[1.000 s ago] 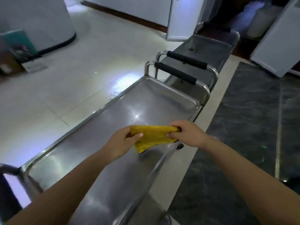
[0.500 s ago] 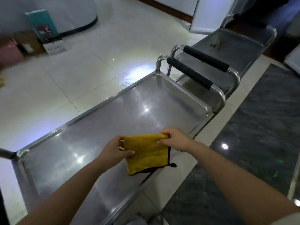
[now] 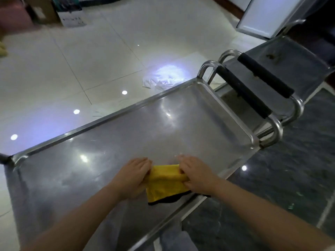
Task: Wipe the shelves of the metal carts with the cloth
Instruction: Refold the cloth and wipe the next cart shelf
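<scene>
A yellow cloth point(image 3: 163, 185) with a dark trim lies on the top shelf of the near metal cart point(image 3: 108, 116), close to its front rim. My left hand point(image 3: 134, 176) holds the cloth's left edge, back of the hand up. My right hand point(image 3: 197, 174) holds the right edge, thumb curled round a fold. The cloth's far edge is stretched between the two hands. A second metal cart point(image 3: 299, 57) stands end to end with the first at the upper right.
Two black-padded handles point(image 3: 243, 91) point(image 3: 264, 77) stand where the carts meet. A white rag point(image 3: 163, 78) lies on the pale tiles behind the cart. Boxes point(image 3: 70, 13) stand at the top left, a white panel point(image 3: 268, 13) at the top right. Dark stone floor point(image 3: 290, 178) runs along the right.
Both hands have lowered the cloth from the air onto the near part of the shelf. The view has tilted down and to the left.
</scene>
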Tool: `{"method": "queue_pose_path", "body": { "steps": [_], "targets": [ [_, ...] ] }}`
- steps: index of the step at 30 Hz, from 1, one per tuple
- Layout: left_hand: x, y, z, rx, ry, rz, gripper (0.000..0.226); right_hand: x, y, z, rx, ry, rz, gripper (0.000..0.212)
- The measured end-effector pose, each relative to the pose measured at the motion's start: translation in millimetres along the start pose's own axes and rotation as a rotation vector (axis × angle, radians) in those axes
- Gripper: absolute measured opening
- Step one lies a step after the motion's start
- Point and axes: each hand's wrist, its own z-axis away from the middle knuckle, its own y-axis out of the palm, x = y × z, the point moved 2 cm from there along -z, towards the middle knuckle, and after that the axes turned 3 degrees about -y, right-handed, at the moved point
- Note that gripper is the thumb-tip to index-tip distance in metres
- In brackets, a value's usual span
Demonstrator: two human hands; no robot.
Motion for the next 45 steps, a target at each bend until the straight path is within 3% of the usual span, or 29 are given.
{"method": "queue_pose_path", "body": {
  "steps": [3,6,10,13,18,25,33,39,45],
  "targets": [
    [-4,10,19,0.048,0.070,-0.039,0.035,-4,20,2,0.119,-0.169,0.099,0.067],
    [-9,16,22,0.001,-0.034,0.058,0.034,-14,35,-6,0.163,-0.300,0.067,0.080],
    [-19,29,17,0.018,-0.361,0.266,0.040,-23,53,-19,0.111,-0.503,0.132,0.077],
    [-29,42,18,0.042,-0.467,0.165,0.056,-35,69,-26,0.055,-0.651,0.151,0.083],
    [-39,46,17,0.137,-0.575,-0.034,0.063,-50,81,-36,0.009,-0.799,0.148,0.081],
    [-68,52,19,0.105,-0.780,-0.149,0.056,-41,85,-34,-0.068,-0.775,0.086,0.064],
    [-115,54,41,-0.037,-0.853,-0.141,0.056,-26,49,-38,-0.234,-0.849,0.064,0.038],
    [-151,81,103,-0.064,-0.940,-0.093,0.065,0,37,30,-0.094,-0.527,-0.161,0.057],
    [-212,91,157,-0.145,-0.837,-0.158,0.063,24,41,136,-0.179,-0.540,-0.153,0.057]
  ]
}}
